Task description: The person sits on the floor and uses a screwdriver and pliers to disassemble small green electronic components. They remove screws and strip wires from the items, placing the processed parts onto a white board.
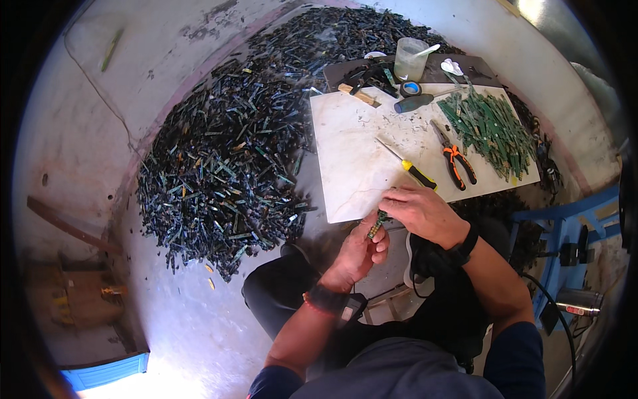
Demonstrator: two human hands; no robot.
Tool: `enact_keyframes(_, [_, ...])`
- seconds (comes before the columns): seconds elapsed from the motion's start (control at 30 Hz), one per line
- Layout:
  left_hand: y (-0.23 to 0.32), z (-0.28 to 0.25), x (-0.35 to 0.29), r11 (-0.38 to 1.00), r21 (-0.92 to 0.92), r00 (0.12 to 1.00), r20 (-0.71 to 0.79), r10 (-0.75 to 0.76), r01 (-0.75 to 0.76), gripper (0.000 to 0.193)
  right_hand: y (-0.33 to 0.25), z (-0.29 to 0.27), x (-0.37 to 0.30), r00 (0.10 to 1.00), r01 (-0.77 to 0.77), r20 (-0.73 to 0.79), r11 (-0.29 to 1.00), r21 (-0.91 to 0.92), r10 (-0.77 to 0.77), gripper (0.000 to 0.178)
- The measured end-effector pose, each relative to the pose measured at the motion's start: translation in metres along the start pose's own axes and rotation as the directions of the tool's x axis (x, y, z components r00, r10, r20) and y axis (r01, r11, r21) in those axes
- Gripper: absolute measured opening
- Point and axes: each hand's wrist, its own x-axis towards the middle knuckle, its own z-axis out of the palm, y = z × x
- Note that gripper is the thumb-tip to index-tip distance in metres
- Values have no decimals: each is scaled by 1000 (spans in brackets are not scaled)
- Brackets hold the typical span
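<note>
My left hand (359,256) is closed on a small green circuit board strip (376,229) with gold-coloured contacts, just off the near edge of the white board (352,159). My right hand (425,214) pinches the upper end of the same strip, its fingers partly hiding it. Just beyond the right hand, a screwdriver (413,169) with a yellow and black handle lies on the board. To its right rest pliers (457,159) with orange and black grips. A pile of green circuit board strips (488,130) covers the board's right side.
A large heap of dark strips (226,153) spreads over the floor at left and behind. At the board's far side are a plastic cup (410,63), a tape roll (410,88) and a dark-handled screwdriver (413,104). A blue chair (565,211) stands at right, near a metal flask (578,302).
</note>
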Motion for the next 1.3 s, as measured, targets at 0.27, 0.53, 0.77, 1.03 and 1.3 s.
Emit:
enact_keyframes(0.27, [5,8,-3,1000,21,1000,30,8,-8,46,15,-3,-3,995,-97,51,967,237,88,15])
enact_keyframes(0.53, [-5,6,3,886,412,964,-58,259,-213,53,6,-6,4,989,-147,-15,987,69,148,16])
enact_keyframes(0.77, [-3,19,-9,841,461,949,8,314,-282,54,7,-4,-1,987,-151,-24,969,195,158,16])
enact_keyframes(1.03, [0,28,-11,834,455,939,17,343,-312,54,6,3,0,975,-126,-173,986,106,143,19])
enact_keyframes(1.3, [-4,31,-7,782,510,910,3,415,-358,54,5,17,-6,939,-188,-260,970,155,224,18])
